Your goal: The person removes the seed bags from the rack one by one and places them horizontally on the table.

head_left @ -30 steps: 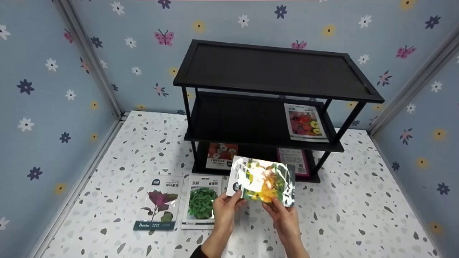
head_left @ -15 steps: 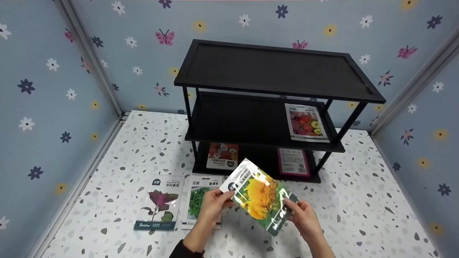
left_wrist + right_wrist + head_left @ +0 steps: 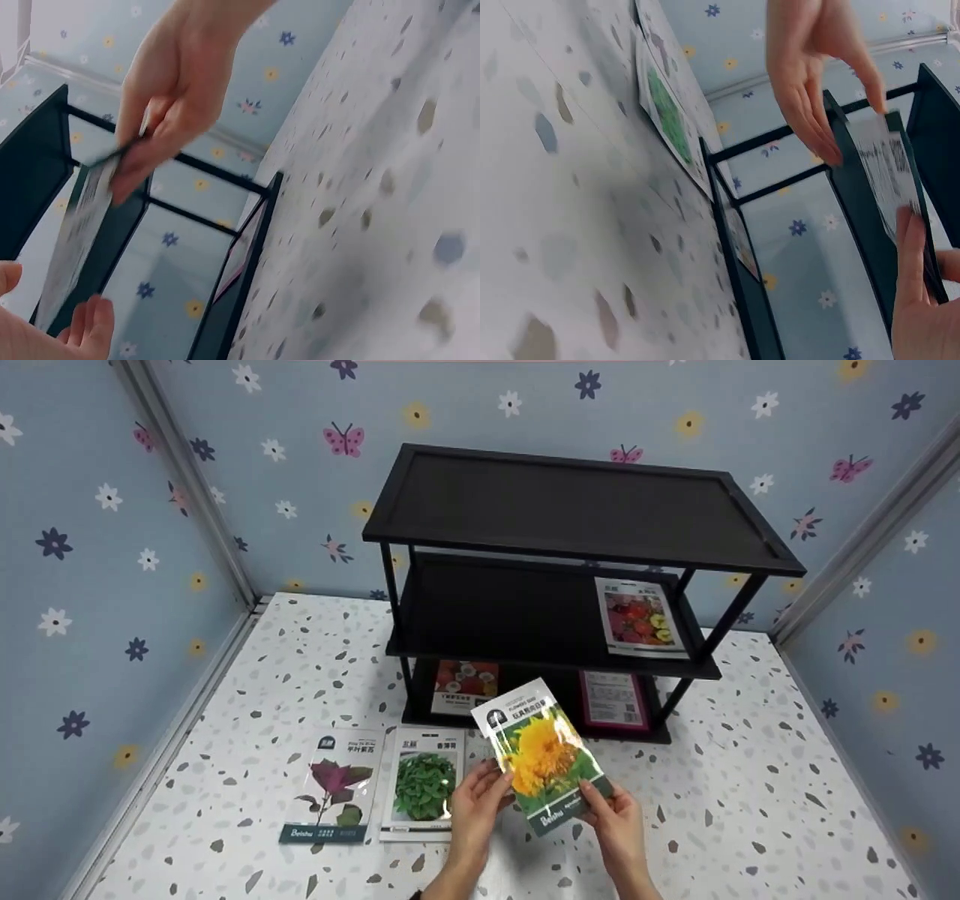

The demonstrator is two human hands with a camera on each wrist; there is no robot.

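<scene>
A seed packet (image 3: 546,754) with yellow flowers on its front is held tilted before the shelf in the head view. My right hand (image 3: 616,819) pinches its lower right edge, thumb in front. At the packet's left edge is my left hand (image 3: 476,802), its thumb against the edge. In the right wrist view the left hand's fingers (image 3: 810,124) look fairly straight and apart from the printed back. Two packets lie on the speckled surface to the left: one with a purple leafy plant (image 3: 332,784), one with green leaves (image 3: 424,787).
Beyond the hands stands a black three-tier shelf (image 3: 525,656). Its middle tier carries a packet with red and yellow flowers (image 3: 640,619). On the bottom tier are a red-pictured packet (image 3: 465,679) and a pink-edged packet (image 3: 613,699). Flowered wall panels (image 3: 480,405) surround the speckled surface (image 3: 720,810).
The yellow-flower packet was sideways, swung clockwise, and is now turned more upright. Both hands shifted with it, and the left hand's grip has loosened. The other packets stay where they were.
</scene>
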